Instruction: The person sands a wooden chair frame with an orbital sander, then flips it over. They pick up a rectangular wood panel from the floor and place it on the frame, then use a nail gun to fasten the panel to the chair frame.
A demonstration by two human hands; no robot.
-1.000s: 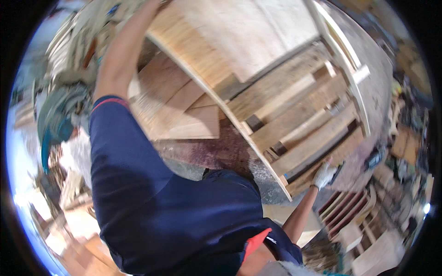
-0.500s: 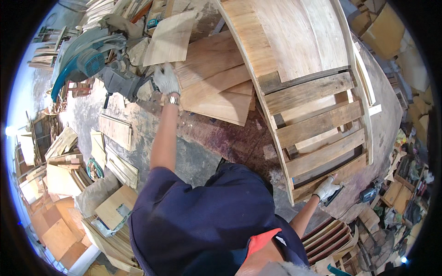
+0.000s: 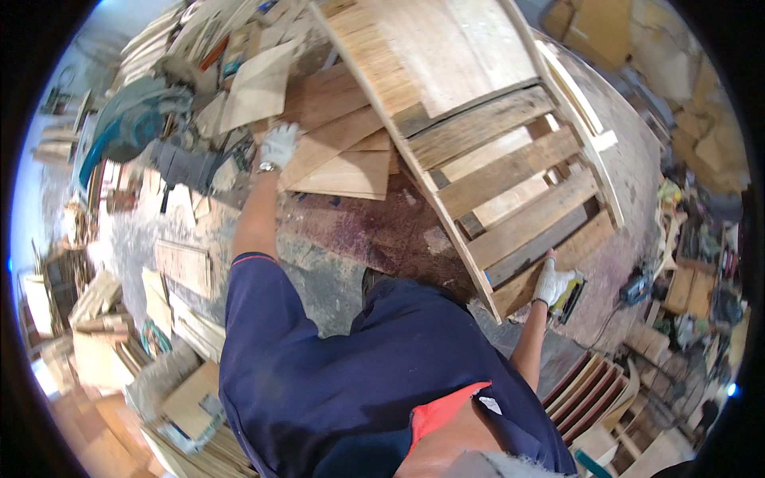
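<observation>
My left hand (image 3: pixel 279 146), in a white work glove, reaches out at the left with its fingers extended. It is over the near left edge of several overlapping plywood sheets (image 3: pixel 343 171), just below a lighter loose sheet (image 3: pixel 259 86). My gloved right hand (image 3: pixel 553 285) is wrapped round a yellow and black staple gun (image 3: pixel 569 301), partly hidden by the glove. That hand is beside the near end of a long wooden frame (image 3: pixel 518 231) with cross slats and pale panels.
A teal power saw (image 3: pixel 119 143) with a grey base stands at the far left. Stacked boards (image 3: pixel 183 267) lie on the floor at left. A dark blue power tool (image 3: pixel 635 290) sits right of the frame. Curved slats (image 3: pixel 586 398) are at the lower right, near heaped offcuts.
The whole view has shifted, moving the frame leftward in the picture. My left hand has come away from the light sheet's edge, its fingers now spread. More of the staple gun shows.
</observation>
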